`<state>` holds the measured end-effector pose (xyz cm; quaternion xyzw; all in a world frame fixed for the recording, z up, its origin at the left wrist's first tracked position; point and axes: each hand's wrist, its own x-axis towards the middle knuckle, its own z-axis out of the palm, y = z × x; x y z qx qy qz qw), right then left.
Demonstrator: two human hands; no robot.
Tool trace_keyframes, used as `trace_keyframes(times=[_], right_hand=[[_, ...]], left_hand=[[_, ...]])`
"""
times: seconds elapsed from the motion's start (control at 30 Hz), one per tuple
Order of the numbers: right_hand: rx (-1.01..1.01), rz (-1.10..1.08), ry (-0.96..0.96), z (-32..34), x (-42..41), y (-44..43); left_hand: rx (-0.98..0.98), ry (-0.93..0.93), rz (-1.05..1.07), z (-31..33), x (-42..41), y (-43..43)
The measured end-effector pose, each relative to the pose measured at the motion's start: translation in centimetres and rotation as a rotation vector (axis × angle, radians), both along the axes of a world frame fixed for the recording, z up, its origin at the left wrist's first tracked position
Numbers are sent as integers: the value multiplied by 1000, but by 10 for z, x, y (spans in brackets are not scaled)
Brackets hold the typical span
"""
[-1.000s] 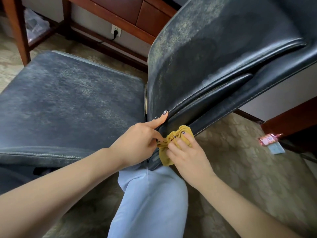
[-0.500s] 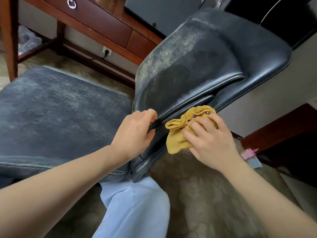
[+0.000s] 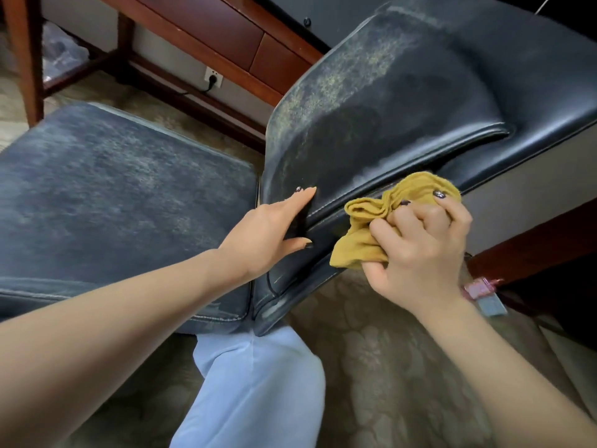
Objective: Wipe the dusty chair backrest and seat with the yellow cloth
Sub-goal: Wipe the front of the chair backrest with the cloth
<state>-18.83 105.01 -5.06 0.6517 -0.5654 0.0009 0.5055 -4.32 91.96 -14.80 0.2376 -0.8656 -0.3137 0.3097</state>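
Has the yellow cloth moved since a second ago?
Yes. The yellow cloth slid along the backrest edge, away from the seat.

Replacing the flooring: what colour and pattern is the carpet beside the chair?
Muted beige-green carpet with a tonal floral pattern; the head view shows it best.

Soft daylight, wide-angle edge warping

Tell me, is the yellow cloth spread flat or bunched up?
Bunched up: the yellow cloth shows folds, gripped in the right hand against the backrest edge.
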Motion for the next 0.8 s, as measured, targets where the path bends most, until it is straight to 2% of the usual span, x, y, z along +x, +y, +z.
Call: trace_keyframes(times=[0.2,0.43,0.8], right_hand=[[-13,38,6,-37,-1,-7],[-11,58,-2,-52,1,-9],[148,19,-40,-90,12,-1]], left_hand=[[-11,48,-16,-3,-2,-5],[-37,85,-14,-4,-1,-6],[-39,77,10,-1,1,-5]])
